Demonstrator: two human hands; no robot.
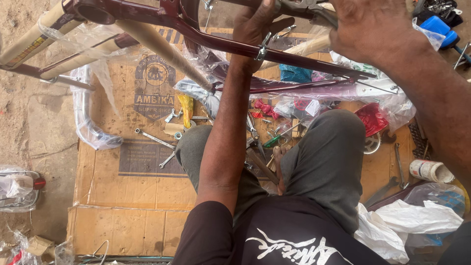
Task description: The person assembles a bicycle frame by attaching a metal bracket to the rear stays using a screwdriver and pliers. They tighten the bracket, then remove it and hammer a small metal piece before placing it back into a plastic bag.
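So this is outdoors-looking ground, bare concrete and dirt, with a big flattened cardboard sheet (132, 196) laid on the floor as the work mat. The person sits on it with knees up. Loose tools are scattered between and beside the legs: a couple of wrenches (153, 139) to the left, pliers (252, 128) in the middle, another wrench (399, 164) on the right near a small white can (430, 170). A chrome mudguard in plastic wrap (86, 118) curves along the cardboard's left edge, and white plastic bags (417, 218) sit near right.

The dark red bicycle frame (206, 39) is held up at the far side, above the legs. Its long tube runs left to right, dropping a bit toward the right, with paper-wrapped tubes angling off to the far left.

The left hand (257, 24) is curled around the red tube from below. The right hand (368, 24) is closed over the frame at far right, next to a metal fitting; I can't tell exactly what its fingers pinch.
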